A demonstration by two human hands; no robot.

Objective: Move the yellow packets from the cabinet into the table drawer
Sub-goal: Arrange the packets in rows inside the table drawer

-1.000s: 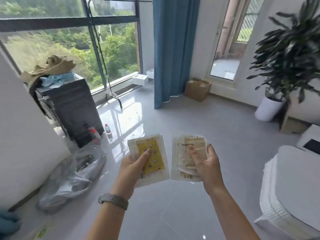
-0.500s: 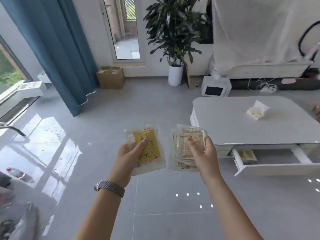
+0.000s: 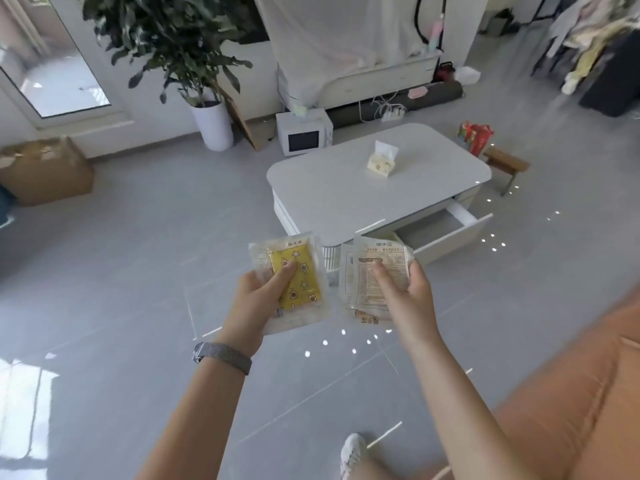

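Closer now than half a second ago, the white counter (image 3: 346, 188) sits ahead with its drawer (image 3: 450, 233) pulled open at the near right, and a tissue pack (image 3: 382, 162) on top. Left hand (image 3: 256, 299) grips a yellow packet (image 3: 298, 282), thumb pressed on its face. Right hand (image 3: 405, 299) holds a stack of packets (image 3: 370, 271) printed side up, thumb on top. Both hands hover over the floor (image 3: 138, 271), short of the drawer.

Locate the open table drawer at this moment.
In the head view the open drawer juts from the white table's near side, right of centre, just beyond the packets that the right hand grips.
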